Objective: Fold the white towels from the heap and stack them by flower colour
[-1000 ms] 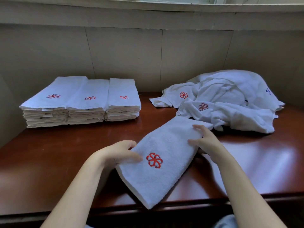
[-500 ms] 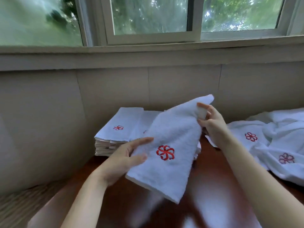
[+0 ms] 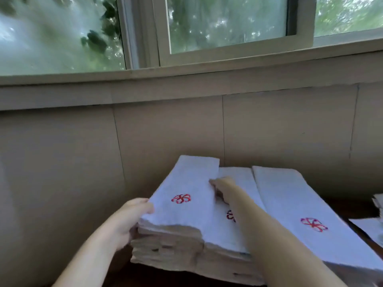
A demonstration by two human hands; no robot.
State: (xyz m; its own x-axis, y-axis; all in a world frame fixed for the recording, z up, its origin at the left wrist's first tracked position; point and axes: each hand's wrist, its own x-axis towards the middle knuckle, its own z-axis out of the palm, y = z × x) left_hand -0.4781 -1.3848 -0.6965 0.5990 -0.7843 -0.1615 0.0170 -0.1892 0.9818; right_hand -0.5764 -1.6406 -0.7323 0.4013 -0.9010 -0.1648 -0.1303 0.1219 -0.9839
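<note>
Now the folded white towel (image 3: 190, 191) with the red flower (image 3: 181, 198) lies on top of the leftmost stack (image 3: 165, 243) of folded towels, its long edges running away from the person toward the wall. The left hand (image 3: 126, 220) grips the towel's near left edge, thumb on top and fingers curled under it against the side of the stack. The right hand (image 3: 222, 188) is at the towel's right edge, its fingers tucked down between this stack and the middle stack (image 3: 238, 183); whether they pinch the cloth I cannot tell. The right forearm crosses the middle stack and partly hides its dark red flower (image 3: 230, 215). A third stack (image 3: 290, 199), just beside, bears a red flower too. Loose white cloth (image 3: 373, 224) shows at the right edge. All rests on a dark wooden table (image 3: 186, 276) under a window (image 3: 226, 23).
</note>
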